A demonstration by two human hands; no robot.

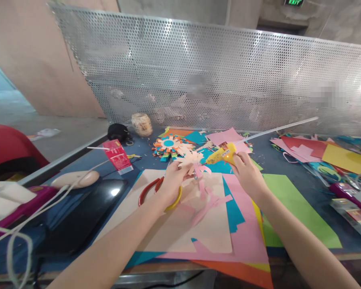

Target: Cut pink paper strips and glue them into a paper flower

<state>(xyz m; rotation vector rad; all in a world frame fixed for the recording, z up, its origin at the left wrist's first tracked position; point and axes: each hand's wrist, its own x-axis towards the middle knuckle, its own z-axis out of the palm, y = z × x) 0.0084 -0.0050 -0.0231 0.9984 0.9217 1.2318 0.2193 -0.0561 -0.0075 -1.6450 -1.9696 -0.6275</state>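
Observation:
My left hand (pixel 175 176) is closed on a cream paper flower (pixel 190 157) with fringed petals, held above the paper sheets. Pink paper strips (pixel 201 184) hang and lie just right of those fingers. My right hand (pixel 246 170) grips a yellow hot glue gun (pixel 222 154), its nozzle pointing left toward the flower. A long white glue stick (pixel 276 130) sticks out behind the gun. Scissors (pixel 150 192) with red and yellow handles lie partly under my left hand and forearm. A cream sheet (pixel 156 237) lies beneath both hands.
Finished-looking paper flowers (pixel 168 143) and coloured scraps sit at the back, before a perforated metal screen (pixel 198 72). A dark tablet-like slab (pixel 84 212) and white cable (pixel 27 241) lie left. A green sheet (pixel 297 216) and paper pile (pixel 345 158) are on the right.

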